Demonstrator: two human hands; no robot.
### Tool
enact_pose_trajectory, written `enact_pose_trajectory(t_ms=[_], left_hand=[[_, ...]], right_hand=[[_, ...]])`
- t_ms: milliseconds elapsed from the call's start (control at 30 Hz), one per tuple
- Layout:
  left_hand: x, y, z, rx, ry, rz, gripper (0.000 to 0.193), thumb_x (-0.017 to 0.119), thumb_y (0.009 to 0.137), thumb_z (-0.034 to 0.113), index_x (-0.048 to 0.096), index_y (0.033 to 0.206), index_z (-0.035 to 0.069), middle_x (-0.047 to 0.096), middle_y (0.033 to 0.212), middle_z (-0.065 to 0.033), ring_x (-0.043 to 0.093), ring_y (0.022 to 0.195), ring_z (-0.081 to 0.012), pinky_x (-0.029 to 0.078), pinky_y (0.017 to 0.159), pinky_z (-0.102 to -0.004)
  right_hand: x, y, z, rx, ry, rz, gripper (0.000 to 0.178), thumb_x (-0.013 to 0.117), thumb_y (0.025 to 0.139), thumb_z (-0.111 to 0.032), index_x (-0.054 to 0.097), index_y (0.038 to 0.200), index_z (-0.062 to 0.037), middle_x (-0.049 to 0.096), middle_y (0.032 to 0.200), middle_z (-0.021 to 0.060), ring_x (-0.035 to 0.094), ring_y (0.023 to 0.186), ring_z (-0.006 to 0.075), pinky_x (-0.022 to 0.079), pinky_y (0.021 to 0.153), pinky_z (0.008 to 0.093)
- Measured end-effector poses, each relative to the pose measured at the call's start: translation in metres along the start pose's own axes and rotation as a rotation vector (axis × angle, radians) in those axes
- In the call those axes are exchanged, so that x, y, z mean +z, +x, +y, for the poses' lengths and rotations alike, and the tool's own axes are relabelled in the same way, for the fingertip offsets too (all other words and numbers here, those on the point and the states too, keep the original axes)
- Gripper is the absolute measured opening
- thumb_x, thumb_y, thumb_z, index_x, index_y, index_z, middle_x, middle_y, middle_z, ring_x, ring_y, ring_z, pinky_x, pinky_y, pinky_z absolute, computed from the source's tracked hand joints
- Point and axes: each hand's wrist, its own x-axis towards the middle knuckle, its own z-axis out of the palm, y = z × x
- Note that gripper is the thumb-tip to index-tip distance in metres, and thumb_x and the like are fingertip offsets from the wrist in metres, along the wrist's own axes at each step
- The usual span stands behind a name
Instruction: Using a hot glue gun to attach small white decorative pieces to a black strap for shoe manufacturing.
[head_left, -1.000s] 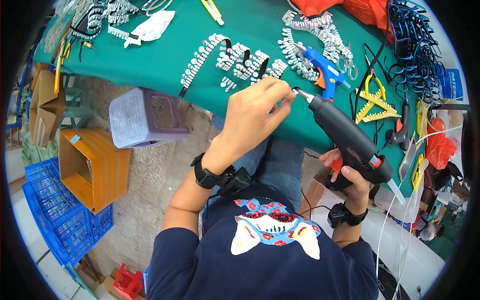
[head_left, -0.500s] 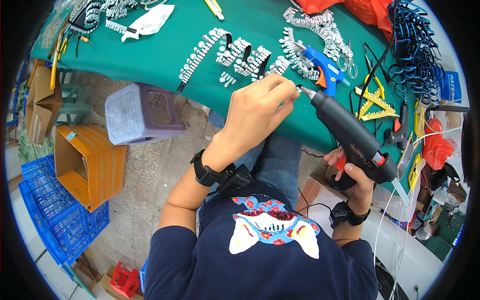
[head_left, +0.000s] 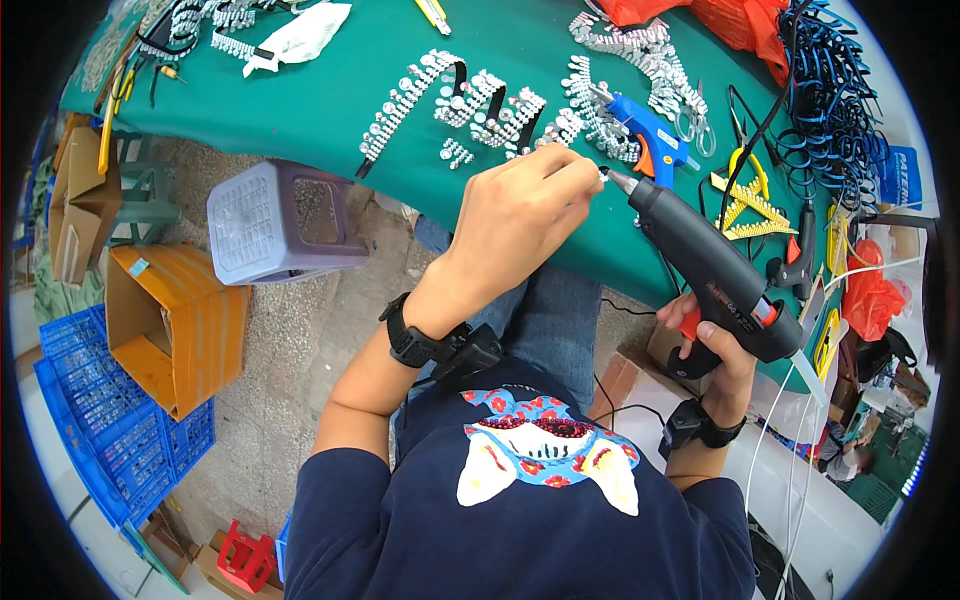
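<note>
My right hand (head_left: 722,350) is wrapped round the handle of a black glue gun (head_left: 708,255), fingers at its red trigger. A whitish glue stick (head_left: 808,378) sticks out of the gun's back end. Close to the nozzle, my left hand (head_left: 525,225) is closed in a pinch; a small dark and pale piece just shows at its fingertips, too small to name. Beyond that hand, black bands edged with silvery rhinestones (head_left: 400,105) lie on the green table (head_left: 300,125), with a short loose piece of rhinestone trim (head_left: 456,154) beside them.
A blue glue gun (head_left: 648,135) lies by a heap of rhinestone trim (head_left: 655,65). Dark hoops (head_left: 830,90) are piled at the far right, near yellow-handled pliers (head_left: 752,170). On the left floor stand a grey stool (head_left: 245,225), a cardboard box (head_left: 215,325) and blue crates (head_left: 95,400).
The black glue gun and my right hand have shifted slightly right and down. My left hand keeps its pinch near the nozzle, moved a touch to the right.
</note>
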Motion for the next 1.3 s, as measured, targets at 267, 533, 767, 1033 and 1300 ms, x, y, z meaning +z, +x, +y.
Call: enact_pose_trajectory(t_ms=[267, 533, 767, 1033, 1300], left_hand=[[0.001, 0.0, 0.001, 0.003, 0.021, -0.012, 0.012, 0.068, 0.075, 0.003, 0.063, 0.085, 0.007, 0.064, 0.088, -0.005, 0.061, 0.06, -0.0158, 0.048, 0.053, -0.0274], [0.0, 0.0, 0.001, 0.008, 0.028, -0.013, 0.013, 0.068, 0.075, 0.002, 0.062, 0.085, 0.007, 0.064, 0.088, -0.0045, 0.062, 0.062, -0.0172, 0.049, 0.054, -0.0282], [0.001, -0.001, 0.0, 0.013, 0.036, -0.015, 0.013, 0.068, 0.074, 0.002, 0.062, 0.085, 0.008, 0.064, 0.088, -0.0043, 0.062, 0.062, -0.0176, 0.049, 0.054, -0.0285], [0.0, 0.0, 0.001, 0.019, 0.037, -0.006, 0.013, 0.068, 0.074, 0.002, 0.062, 0.085, 0.008, 0.064, 0.087, -0.0045, 0.063, 0.063, -0.0182, 0.049, 0.055, -0.0287], [0.0, 0.0, 0.001, 0.006, 0.04, -0.019, 0.013, 0.068, 0.075, 0.002, 0.062, 0.086, 0.008, 0.064, 0.087, -0.0048, 0.063, 0.066, -0.0195, 0.049, 0.055, -0.0294]], right_hand=[[-0.001, 0.0, -0.004, 0.037, -0.006, 0.027, 0.051, 0.061, 0.073, -0.014, 0.052, 0.118, 0.0086, 0.064, 0.08, 0.0167, 0.065, 0.078, 0.0275, 0.051, 0.054, 0.0284], [0.0, -0.001, -0.01, 0.056, -0.038, 0.023, 0.049, 0.059, 0.073, -0.011, 0.052, 0.118, 0.0083, 0.063, 0.082, 0.0159, 0.064, 0.08, 0.0257, 0.05, 0.055, 0.027], [0.0, -0.002, -0.013, 0.071, -0.072, 0.023, 0.047, 0.058, 0.075, -0.007, 0.052, 0.119, 0.0082, 0.063, 0.083, 0.0155, 0.064, 0.08, 0.0249, 0.049, 0.056, 0.026], [0.0, -0.002, -0.014, 0.059, -0.071, 0.018, 0.046, 0.058, 0.075, -0.006, 0.052, 0.119, 0.008, 0.063, 0.084, 0.015, 0.064, 0.08, 0.0237, 0.049, 0.056, 0.0256], [-0.002, -0.001, -0.013, 0.054, -0.092, 0.009, 0.046, 0.06, 0.076, -0.007, 0.053, 0.119, 0.0071, 0.063, 0.083, 0.0142, 0.064, 0.08, 0.0226, 0.049, 0.055, 0.0252]])
